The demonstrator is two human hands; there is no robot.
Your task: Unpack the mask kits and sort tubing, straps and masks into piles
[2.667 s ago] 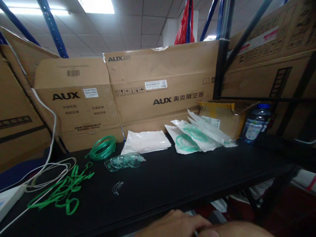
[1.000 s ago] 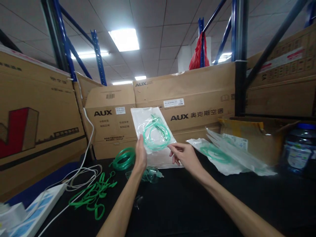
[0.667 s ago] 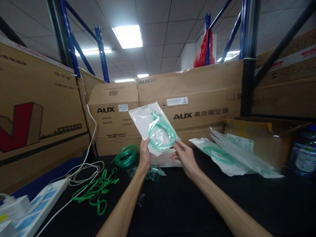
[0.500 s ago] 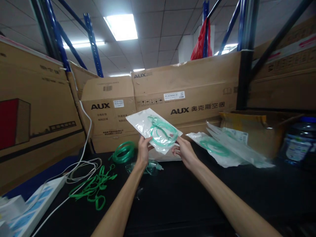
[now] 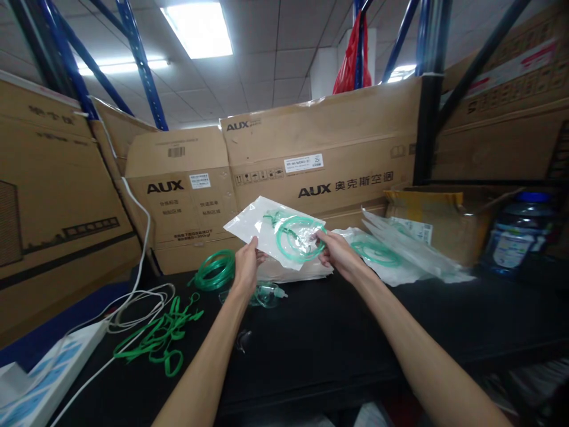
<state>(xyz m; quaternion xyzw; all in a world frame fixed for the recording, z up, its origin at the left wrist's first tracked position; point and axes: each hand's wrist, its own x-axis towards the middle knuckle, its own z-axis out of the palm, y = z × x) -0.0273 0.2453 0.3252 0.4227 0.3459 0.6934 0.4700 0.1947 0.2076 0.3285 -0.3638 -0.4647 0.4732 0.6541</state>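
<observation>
Head view: right hand [image 5: 340,255] pinching green-tubing pouch [image 5: 265,237] — probably light, limp, best held by edges; left hand [image 5: 246,264] — grip unclear.

The pouch [image 5: 249,230] is white, its tubing [image 5: 280,242] green.

Left hand [image 5: 247,262]: bare, slender, fingers partly hidden | Right hand [image 5: 340,254]: bare, slender, fingers partly hidden | Left forearm [image 5: 208,350]: bare, slim, tapering to narrow wrist | Right forearm [image 5: 411,335]: bare, slim, tapering likewise, longer stretch visible
</observation>
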